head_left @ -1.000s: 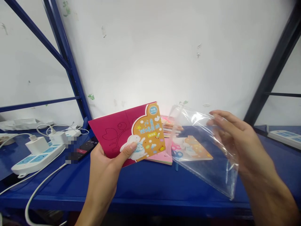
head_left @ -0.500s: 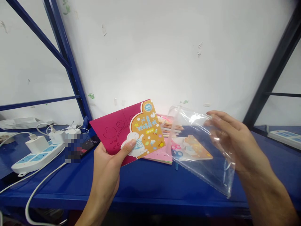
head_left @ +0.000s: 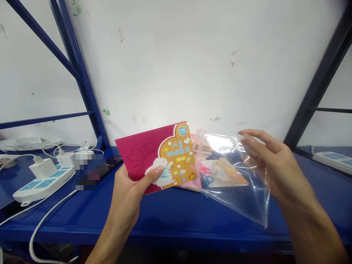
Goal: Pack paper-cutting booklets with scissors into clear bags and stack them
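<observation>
A: Hands?
B: Left hand [head_left: 123,192] closed on a magenta craft booklet [head_left: 156,157], thumb [head_left: 155,172] on the orange cover panel, fingers behind it. Booklet sits upright-ish, tilted, above the table. Right hand [head_left: 272,161] grips the top right of a clear plastic bag [head_left: 233,176], fingers [head_left: 255,141] partly behind the film. Bag hangs in the air with its lower corner pointing down.

A: Booklet vs bag?
B: Side by side, left and right, booklet's right edge right at the bag's left edge. Cannot tell if they touch. Booklet is not in the bag.

A: Table?
B: Blue metal table [head_left: 176,216]. Under and behind the two hands: a pink booklet [head_left: 189,185], coloured pencils [head_left: 202,148], and a smaller booklet [head_left: 222,172] showing scissors and a bear, seen through the bag.

A: Left side?
B: White power strip [head_left: 41,181] with a white charger [head_left: 40,168] plugged in, white cable [head_left: 46,216] running off the front, phone [head_left: 110,163] beside a pixelated patch [head_left: 89,172].

A: Far side?
B: Second power strip [head_left: 332,161] at right. Blue steel shelf upright [head_left: 77,73] at left, white wall [head_left: 176,66] behind.
</observation>
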A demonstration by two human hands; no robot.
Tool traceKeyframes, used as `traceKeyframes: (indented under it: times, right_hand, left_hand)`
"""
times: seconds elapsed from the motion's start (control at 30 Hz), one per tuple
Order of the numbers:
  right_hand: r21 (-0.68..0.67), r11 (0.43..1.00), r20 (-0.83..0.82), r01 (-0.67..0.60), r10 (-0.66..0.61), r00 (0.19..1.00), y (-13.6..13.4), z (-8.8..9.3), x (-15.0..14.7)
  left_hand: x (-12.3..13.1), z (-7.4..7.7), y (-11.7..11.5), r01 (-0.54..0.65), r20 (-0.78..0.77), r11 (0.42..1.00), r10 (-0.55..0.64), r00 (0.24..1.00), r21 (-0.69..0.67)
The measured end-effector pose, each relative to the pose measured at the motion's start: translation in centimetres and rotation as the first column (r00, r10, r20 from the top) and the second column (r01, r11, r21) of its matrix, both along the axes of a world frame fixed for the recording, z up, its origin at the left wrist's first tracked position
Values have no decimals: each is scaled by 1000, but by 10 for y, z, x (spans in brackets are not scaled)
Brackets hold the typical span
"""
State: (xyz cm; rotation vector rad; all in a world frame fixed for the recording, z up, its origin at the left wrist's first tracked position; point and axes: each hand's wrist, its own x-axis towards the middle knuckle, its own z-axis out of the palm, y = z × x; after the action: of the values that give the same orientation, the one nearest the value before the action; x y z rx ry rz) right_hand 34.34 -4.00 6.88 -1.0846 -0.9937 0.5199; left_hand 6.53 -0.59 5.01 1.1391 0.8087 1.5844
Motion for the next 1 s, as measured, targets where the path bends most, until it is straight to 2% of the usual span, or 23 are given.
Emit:
traceKeyframes:
  times: [0.13, 0.23, 0.53, 0.67, 0.87, 1.0]
  right_hand:
    - [5, 1000, 67, 15, -15, 998, -1, 2, 0]
    - [6, 1000, 103, -6, 5, 995, -3, 3, 1]
    - [70, 997, 184, -16, 3, 983, -5, 3, -2]
    - [83, 996, 201, -31, 14, 980, -6, 3, -4]
    - [104, 994, 197, -41, 20, 980, -8, 5, -6]
    - [56, 994, 203, -90, 76, 976, -12, 6, -8]
  left_hand:
    - [1, 7, -4, 33, -6, 999, -33, 999, -43]
    - [-4, 9, -2, 116, -12, 990, -117, 993, -85]
    - [-23, 1, 9, 259, -131, 955, -277, 952, -143]
    - [-23, 0, 10, 259, -160, 956, -279, 947, -134]
    - [-22, 1, 9, 192, -190, 970, -219, 957, -149]
    - [-22, 1, 9, 177, -221, 975, -203, 954, -134]
